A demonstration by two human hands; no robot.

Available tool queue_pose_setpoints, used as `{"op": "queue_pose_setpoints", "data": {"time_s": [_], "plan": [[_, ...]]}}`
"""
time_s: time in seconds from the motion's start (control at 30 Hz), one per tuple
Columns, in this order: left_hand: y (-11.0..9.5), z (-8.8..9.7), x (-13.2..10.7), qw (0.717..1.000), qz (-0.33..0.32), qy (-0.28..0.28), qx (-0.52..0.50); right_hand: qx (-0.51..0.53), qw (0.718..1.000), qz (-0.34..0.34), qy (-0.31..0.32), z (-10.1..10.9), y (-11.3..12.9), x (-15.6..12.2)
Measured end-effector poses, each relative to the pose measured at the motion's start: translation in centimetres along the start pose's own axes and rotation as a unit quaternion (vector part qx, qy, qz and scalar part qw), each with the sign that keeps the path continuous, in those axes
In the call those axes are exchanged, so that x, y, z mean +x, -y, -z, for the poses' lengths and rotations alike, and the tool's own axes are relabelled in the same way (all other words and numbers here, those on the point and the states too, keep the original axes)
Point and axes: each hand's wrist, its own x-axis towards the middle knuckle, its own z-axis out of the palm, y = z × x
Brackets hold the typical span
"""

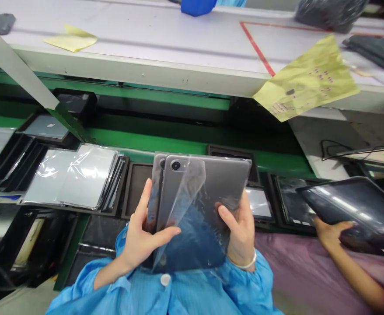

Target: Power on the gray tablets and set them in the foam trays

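Two dark grey tablets, one in front of the other, are held up close to my chest. The front tablet (192, 218) shows its back with a camera in the upper left corner, and clear plastic film covers it with a diagonal fold. Just behind it the rear tablet (158, 162) sticks out to the left. My left hand (146, 236) grips their left side, thumb across the front one's back. At the right edge my right hand (239, 227) holds on, thumb pressed on the film. The fingers behind the tablets are hidden.
Film-wrapped silver tablets (83, 175) stand in a tray at left. An empty black tray (139, 188) sits beside them. A co-worker's hand (331, 232) holds a dark tablet (359, 210) at right. A yellow paper (306, 78) hangs from the white shelf (165, 70) above.
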Motion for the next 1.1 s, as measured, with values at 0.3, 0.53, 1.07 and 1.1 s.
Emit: {"op": "queue_pose_setpoints", "data": {"time_s": [0.3, 0.53, 1.07, 1.1], "plan": [[1.7, 0.5, 0.2, 0.998, -0.025, 0.042, -0.046, 0.042, 0.998, -0.04, -0.013, 0.1, -1.8, -0.8], [5.8, 3.5, 3.3, 0.996, -0.046, 0.054, -0.056, 0.034, 0.995, 0.047, 0.083, -1.1, -2.3, -2.2], [7.3, 3.4, 4.8, 0.985, -0.142, 0.062, -0.068, 0.129, 0.956, 0.074, 0.252, -2.3, -0.2, -0.7], [7.2, 3.4, 4.9, 0.985, -0.146, 0.063, -0.064, 0.128, 0.958, 0.067, 0.248, -2.3, -0.1, -0.7]]}}
